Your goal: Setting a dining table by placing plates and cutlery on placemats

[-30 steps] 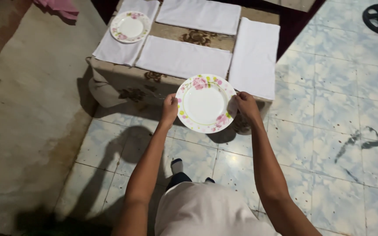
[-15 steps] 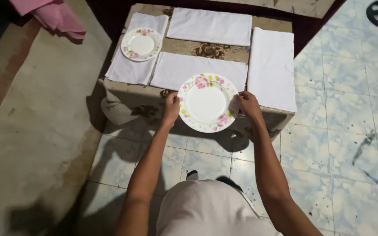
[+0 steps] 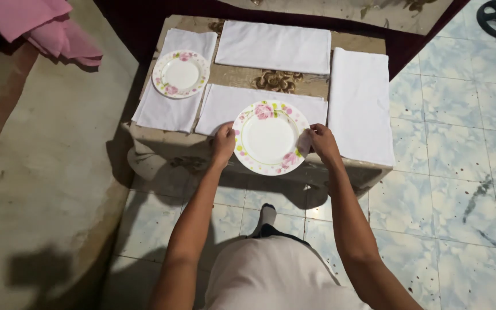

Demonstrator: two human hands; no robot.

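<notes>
Two hands, left hand (image 3: 223, 142) and right hand (image 3: 322, 143), gripping floral plate (image 3: 271, 136) over cloth-covered table (image 3: 242, 74), tiled floor (image 3: 460, 172).

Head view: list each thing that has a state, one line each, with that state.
Held plate: empty, face up, gripped at both rims over the near table edge.
Left hand: shut on the plate's left rim.
Right hand: shut on its right rim.
Far plate: empty, flat on a cloth.
White cloths: four, spread flat on the table.
Pink cloth: crumpled, on the floor.
</notes>
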